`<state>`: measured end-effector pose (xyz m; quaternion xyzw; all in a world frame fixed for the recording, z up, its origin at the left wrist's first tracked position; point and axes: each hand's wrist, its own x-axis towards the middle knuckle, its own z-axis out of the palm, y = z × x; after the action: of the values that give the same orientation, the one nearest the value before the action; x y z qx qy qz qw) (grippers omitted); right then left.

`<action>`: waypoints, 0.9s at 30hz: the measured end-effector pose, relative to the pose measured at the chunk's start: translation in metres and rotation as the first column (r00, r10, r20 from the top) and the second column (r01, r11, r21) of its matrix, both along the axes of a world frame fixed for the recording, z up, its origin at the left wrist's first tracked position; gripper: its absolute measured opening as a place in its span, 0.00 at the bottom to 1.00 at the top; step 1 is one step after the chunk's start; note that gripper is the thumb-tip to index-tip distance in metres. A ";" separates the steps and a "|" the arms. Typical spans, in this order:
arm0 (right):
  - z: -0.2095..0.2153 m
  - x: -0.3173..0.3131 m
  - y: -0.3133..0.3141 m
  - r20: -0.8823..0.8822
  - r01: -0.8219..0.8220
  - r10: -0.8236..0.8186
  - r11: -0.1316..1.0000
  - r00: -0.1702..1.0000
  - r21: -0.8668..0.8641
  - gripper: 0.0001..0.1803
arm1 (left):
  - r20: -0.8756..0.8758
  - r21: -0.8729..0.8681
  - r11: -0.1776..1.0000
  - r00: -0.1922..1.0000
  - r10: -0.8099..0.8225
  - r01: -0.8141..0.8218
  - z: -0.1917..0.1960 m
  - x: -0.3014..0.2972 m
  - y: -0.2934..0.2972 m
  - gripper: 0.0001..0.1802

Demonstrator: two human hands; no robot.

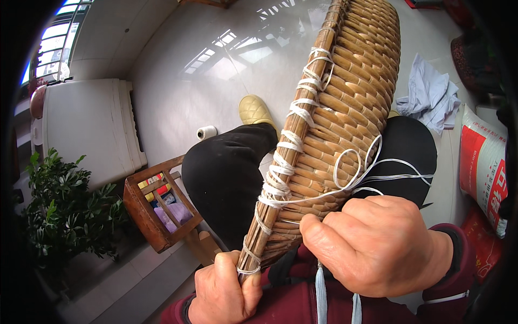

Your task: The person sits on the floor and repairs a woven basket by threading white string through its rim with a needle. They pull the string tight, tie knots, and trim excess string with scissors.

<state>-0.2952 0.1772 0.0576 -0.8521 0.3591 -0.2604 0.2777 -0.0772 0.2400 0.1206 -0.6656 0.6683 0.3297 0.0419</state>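
Note:
A woven wicker basket (353, 102) lies tilted across my lap, its side toward me. White cord (294, 141) wraps in coils around its stick-like rim (321, 46). My left hand (224, 289) is closed around the near end of that rim. My right hand (377, 245) makes a closed grip beside the weave, thumb toward the rim. A thin pale line runs from near its thumb to the rim; whether it is a needle or cord I cannot tell. Loose loops of white cord (349, 186) lie over the wicker and my right leg.
A spool of white thread (206, 132) is on the floor left of my leg. Nearby are a wooden stool frame (143, 213) holding packages, a leafy plant (70, 202) and a white cabinet (86, 132). On the right are crumpled white cloth (429, 92) and a red-and-white sack (483, 162).

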 end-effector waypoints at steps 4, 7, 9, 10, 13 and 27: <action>0.000 0.000 -0.002 0.007 0.009 -0.009 1.000 1.000 0.004 0.11 | -0.003 0.000 1.000 1.000 -0.006 0.006 0.000 0.001 0.000 0.10; 0.000 0.000 -0.002 0.026 0.024 -0.025 0.999 0.999 0.042 0.11 | -0.007 -0.005 1.000 1.000 -0.015 0.015 0.000 0.001 0.000 0.10; -0.001 0.000 -0.003 0.048 0.040 -0.043 0.997 0.998 0.063 0.12 | -0.007 -0.012 1.000 1.000 -0.020 0.019 0.000 0.000 0.000 0.10; -0.002 0.000 -0.002 0.058 0.047 -0.050 0.997 0.997 0.062 0.12 | -0.005 -0.019 1.000 1.000 -0.020 0.020 0.000 0.000 0.000 0.10; -0.004 -0.001 -0.001 0.053 0.049 -0.052 0.997 0.997 0.053 0.12 | -0.021 -0.005 1.000 1.000 -0.006 0.006 0.000 -0.001 -0.001 0.10; -0.001 0.003 0.003 0.029 0.061 -0.062 0.998 0.998 0.005 0.11 | 0.020 -0.017 1.000 1.000 -0.010 0.010 0.000 -0.002 0.000 0.10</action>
<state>-0.2918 0.1800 0.0570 -0.8363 0.3816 -0.2804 0.2762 -0.0792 0.2401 0.1202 -0.6659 0.6738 0.3170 0.0445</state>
